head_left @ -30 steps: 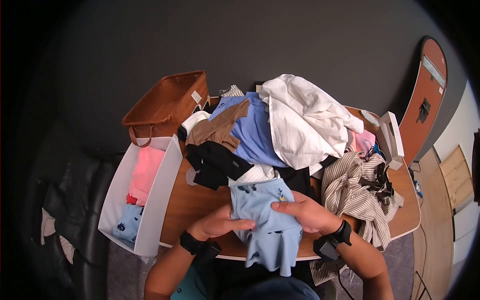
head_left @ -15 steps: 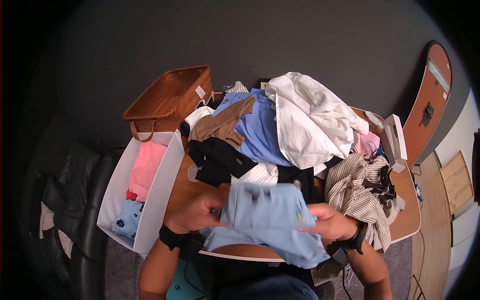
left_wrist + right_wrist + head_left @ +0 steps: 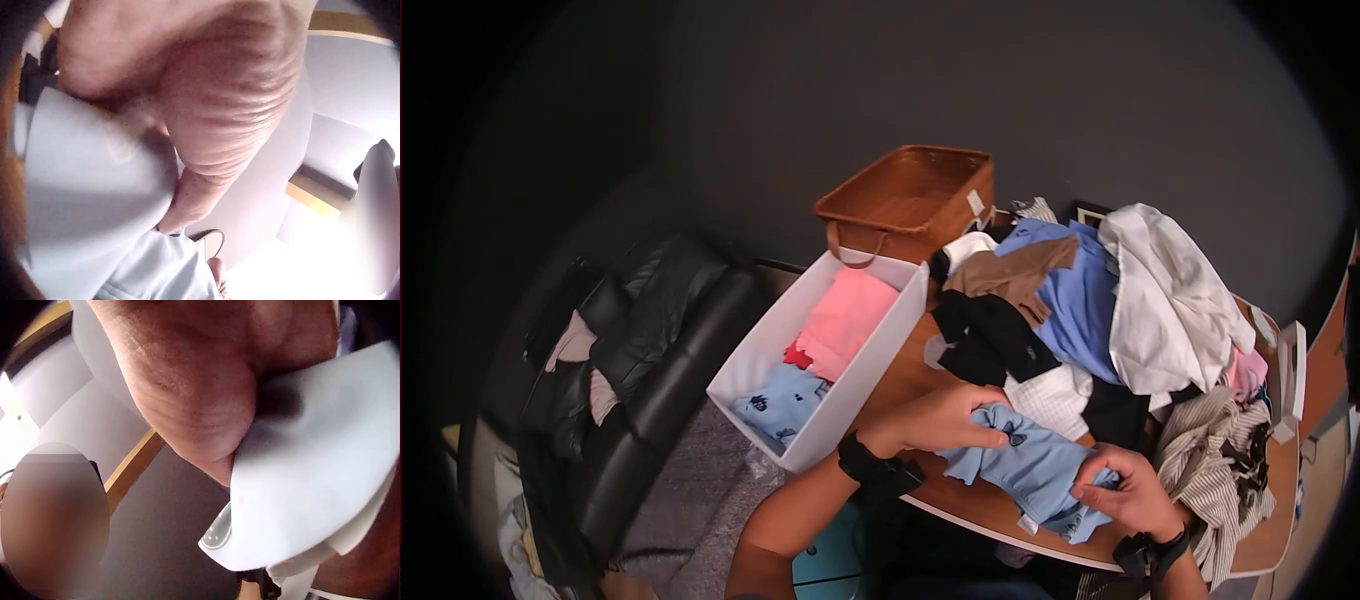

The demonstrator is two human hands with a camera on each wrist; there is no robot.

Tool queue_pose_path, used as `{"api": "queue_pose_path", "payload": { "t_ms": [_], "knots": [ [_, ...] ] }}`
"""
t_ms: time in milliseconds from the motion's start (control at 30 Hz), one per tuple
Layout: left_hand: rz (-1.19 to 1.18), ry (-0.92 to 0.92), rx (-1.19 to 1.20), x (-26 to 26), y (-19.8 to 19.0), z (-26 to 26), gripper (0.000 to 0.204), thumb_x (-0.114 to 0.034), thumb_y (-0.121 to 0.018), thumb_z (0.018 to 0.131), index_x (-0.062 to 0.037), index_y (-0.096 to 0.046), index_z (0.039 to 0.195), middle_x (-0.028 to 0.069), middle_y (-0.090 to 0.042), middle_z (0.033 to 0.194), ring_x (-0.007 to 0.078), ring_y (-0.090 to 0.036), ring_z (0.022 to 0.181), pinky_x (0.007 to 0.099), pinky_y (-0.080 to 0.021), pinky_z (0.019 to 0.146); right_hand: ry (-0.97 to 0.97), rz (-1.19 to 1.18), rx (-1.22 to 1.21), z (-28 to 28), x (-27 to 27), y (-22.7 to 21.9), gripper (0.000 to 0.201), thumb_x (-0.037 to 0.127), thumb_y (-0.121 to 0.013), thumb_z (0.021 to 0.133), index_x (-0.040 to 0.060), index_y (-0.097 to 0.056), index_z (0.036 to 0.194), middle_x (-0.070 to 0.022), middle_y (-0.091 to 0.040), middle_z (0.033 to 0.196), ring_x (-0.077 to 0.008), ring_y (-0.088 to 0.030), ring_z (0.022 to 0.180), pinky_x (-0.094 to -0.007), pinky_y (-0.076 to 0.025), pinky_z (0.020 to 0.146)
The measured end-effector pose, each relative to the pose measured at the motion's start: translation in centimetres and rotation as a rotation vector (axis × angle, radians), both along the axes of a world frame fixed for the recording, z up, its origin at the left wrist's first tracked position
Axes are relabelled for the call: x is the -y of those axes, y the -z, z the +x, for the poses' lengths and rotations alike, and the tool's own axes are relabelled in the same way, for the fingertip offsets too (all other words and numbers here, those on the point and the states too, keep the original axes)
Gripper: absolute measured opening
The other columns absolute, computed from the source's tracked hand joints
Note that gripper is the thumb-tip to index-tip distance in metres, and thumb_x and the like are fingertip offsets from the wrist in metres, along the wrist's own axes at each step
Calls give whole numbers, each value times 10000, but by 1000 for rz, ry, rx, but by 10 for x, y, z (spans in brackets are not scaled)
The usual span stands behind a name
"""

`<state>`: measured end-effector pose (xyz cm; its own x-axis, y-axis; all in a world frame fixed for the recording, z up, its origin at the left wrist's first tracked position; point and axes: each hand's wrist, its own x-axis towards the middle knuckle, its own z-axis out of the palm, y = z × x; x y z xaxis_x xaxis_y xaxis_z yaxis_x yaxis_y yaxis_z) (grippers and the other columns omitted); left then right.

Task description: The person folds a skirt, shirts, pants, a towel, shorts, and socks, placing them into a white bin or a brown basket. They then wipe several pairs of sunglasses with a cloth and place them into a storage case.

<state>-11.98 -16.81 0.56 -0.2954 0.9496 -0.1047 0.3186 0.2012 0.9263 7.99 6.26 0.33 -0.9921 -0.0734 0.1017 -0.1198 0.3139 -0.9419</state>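
Both hands hold a light blue garment with dark prints (image 3: 1035, 465), gathered into a compact shape over the table's front edge. My left hand (image 3: 940, 420) grips its upper left end, thumb lying on top of the cloth. At the other end, my right hand (image 3: 1138, 492) pinches the fabric between thumb and curled fingers. A small white tag (image 3: 1028, 524) shows at the garment's lower edge. In the left wrist view the pale cloth (image 3: 94, 187) runs under the palm; the right wrist view has it (image 3: 312, 475) spreading from the hand, fingertips hidden.
Left of the table, a white box (image 3: 890, 360) holds folded pink cloth (image 3: 850, 318), a red piece and another light blue printed garment (image 3: 780, 402). Behind it stands a brown basket (image 3: 900, 210). Heaped clothes include a white shirt (image 3: 1170, 300), black cloth (image 3: 995, 340) and a striped garment (image 3: 1215, 450).
The head view has turned left, so the box and basket appear farther right. The blue garment, earlier spread and hanging, was flipped over and is now more bunched between both hands.
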Motion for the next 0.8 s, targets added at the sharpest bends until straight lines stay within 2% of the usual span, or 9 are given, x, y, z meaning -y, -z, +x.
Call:
{"api": "queue_pose_path", "payload": {
  "t_ms": [67, 133, 233, 433, 467, 533, 700, 767, 800],
  "knots": [
    [-76, -16, 30, 8, -1, -2, 376, -186, -704, 871, -16, -573, 1180, 78, -589, 1131, 148, -535, 1075, 284, -420, 925, -26, -41, 13, -3, 9, -4, 67, 2, -701, 835, 21, -655, 879, -50, -638, 870, -118, -605, 809, -254, -470, 732],
    [348, -85, -98, 21, 15, -8, 309, -174, -670, 900, -21, -573, 1150, 46, -594, 1051, 111, -541, 1010, 268, -436, 886, -38, -44, 11, -9, 19, -5, 70, 1, -694, 841, 21, -653, 895, -54, -639, 896, -119, -604, 834, -252, -468, 749],
    [227, -273, -56, 48, -20, -1, 313, -194, -623, 938, -15, -537, 1180, 24, -563, 1048, 89, -516, 1008, 265, -429, 894, -32, -34, -13, -27, 44, -7, 93, 13, -674, 865, 18, -643, 952, -60, -637, 951, -124, -599, 905, -246, -460, 789],
    [275, -539, -412, 109, -65, -35, 192, -94, -624, 922, -24, -561, 1089, -1, -579, 981, 67, -529, 950, 239, -447, 856, -219, -125, -96, -91, 112, -28, 198, 80, -609, 937, 47, -588, 1131, -42, -614, 1071, -95, -582, 954, -245, -463, 820],
    [276, -547, -416, 123, -73, -44, 192, -94, -624, 922, -24, -561, 1089, -1, -579, 981, 67, -529, 950, 239, -447, 856, -279, -178, -89, -107, 125, -29, 226, 70, -644, 910, 36, -593, 1127, -53, -612, 1121, -125, -565, 1037, -266, -446, 888],
    [146, -596, -452, 154, -87, -64, 169, -91, -609, 927, -7, -571, 1069, 18, -597, 954, 80, -543, 940, 258, -458, 845, -302, -46, -235, -140, 154, -27, 207, 104, -622, 932, 60, -589, 1132, -36, -607, 1106, -118, -567, 1023, -268, -458, 879],
    [-95, -662, -674, 235, -62, -125, 205, -112, -636, 885, 13, -593, 1041, 109, -649, 922, 190, -614, 884, 319, -483, 819, -448, -222, -36, -232, 235, 0, 265, 118, -639, 907, 65, -560, 1154, -40, -570, 1050, -123, -572, 973, -284, -476, 828],
    [-292, -671, -644, 254, -38, -144, 282, -150, -649, 860, 7, -603, 1089, 174, -662, 1006, 309, -638, 937, 370, -489, 860, -423, -144, -74, -253, 260, 17, 354, 144, -655, 875, 44, -540, 1194, -106, -582, 1062, -198, -614, 962, -312, -496, 828],
    [-327, -618, -753, 264, -13, -153, 292, -162, -665, 848, 0, -601, 1082, 174, -656, 1003, 309, -632, 941, 382, -486, 862, -392, 177, -196, -251, 268, 22, 372, 152, -644, 862, 26, -543, 1197, -152, -584, 1069, -259, -627, 937, -341, -507, 826]
  ]
}}
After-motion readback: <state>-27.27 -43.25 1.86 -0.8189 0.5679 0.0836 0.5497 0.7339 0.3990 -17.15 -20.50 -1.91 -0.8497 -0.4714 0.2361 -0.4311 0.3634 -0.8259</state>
